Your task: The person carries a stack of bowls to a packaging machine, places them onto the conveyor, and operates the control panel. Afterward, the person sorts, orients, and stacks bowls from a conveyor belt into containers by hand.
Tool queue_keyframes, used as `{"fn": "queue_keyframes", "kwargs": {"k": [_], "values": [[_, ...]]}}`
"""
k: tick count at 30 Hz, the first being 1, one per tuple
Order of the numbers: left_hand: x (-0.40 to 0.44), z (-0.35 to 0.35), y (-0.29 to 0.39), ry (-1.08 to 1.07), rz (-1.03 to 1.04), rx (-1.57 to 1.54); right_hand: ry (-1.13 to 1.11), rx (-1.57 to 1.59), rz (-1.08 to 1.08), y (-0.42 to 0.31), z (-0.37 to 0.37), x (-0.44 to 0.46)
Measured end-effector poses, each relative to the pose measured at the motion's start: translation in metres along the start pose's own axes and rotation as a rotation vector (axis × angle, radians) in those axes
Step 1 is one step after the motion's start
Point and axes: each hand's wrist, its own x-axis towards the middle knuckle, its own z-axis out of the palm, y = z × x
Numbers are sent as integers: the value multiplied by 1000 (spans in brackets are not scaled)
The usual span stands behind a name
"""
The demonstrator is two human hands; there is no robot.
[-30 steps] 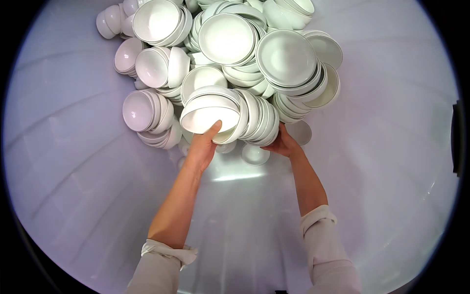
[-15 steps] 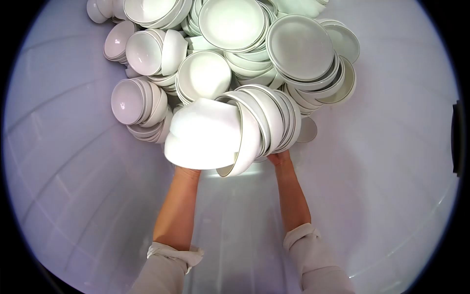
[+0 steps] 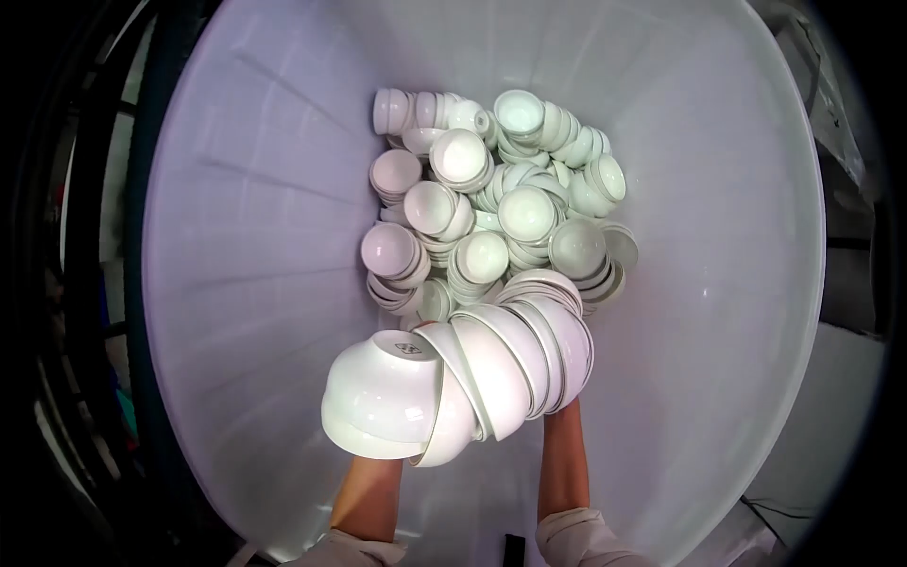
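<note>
A nested row of white bowls point(image 3: 501, 369) lies on its side between my hands, high above the bottom of a deep tub. At its left end one bowl point(image 3: 383, 392) is turned base up, and a small dark mark shows on its foot. My left hand point(image 3: 376, 468) supports that end from below, its fingers mostly hidden by the bowls. Under the right end, my right hand point(image 3: 565, 420) holds the row, with its fingers also out of sight. Farther down, many stacked white bowls point(image 3: 526, 214) lie in a heap.
The tub's pale, smooth wall point(image 3: 255, 246) curves all round the heap and my arms. Outside the rim on the left are dark bars point(image 3: 90, 283). A black object point(image 3: 514, 550) shows at the bottom edge, and thin cables point(image 3: 779, 510) lie at the lower right.
The row of bowls has come up and back towards me, away from the heap. My view has drawn back too, so the tub's rim and the surroundings now show.
</note>
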Motion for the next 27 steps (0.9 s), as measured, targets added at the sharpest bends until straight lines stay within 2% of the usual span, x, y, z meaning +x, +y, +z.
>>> {"fn": "queue_keyframes", "kwargs": {"k": [4,11,18,20,22,23,24,26,27], "values": [[-86,99,45,-125,100,-21,-178,-89,47,-43,110,-67],[-291,216,136,-253,370,-105,-498,-297,65,-97,320,-203],[-441,223,199,-239,702,-200,-786,-477,141,-65,478,-308],[-464,206,201,-141,838,-213,-783,-496,276,-37,498,-323],[-490,181,197,-172,899,-276,-781,-502,354,1,507,-332],[-506,172,195,-168,979,-292,-1066,-530,361,21,511,-345],[-523,166,199,-153,1030,-264,-1110,-500,389,45,519,-367],[-547,176,203,44,1218,-333,-1146,-502,484,66,533,-403],[-556,165,208,68,1302,-305,-1155,-539,523,86,534,-410]]}}
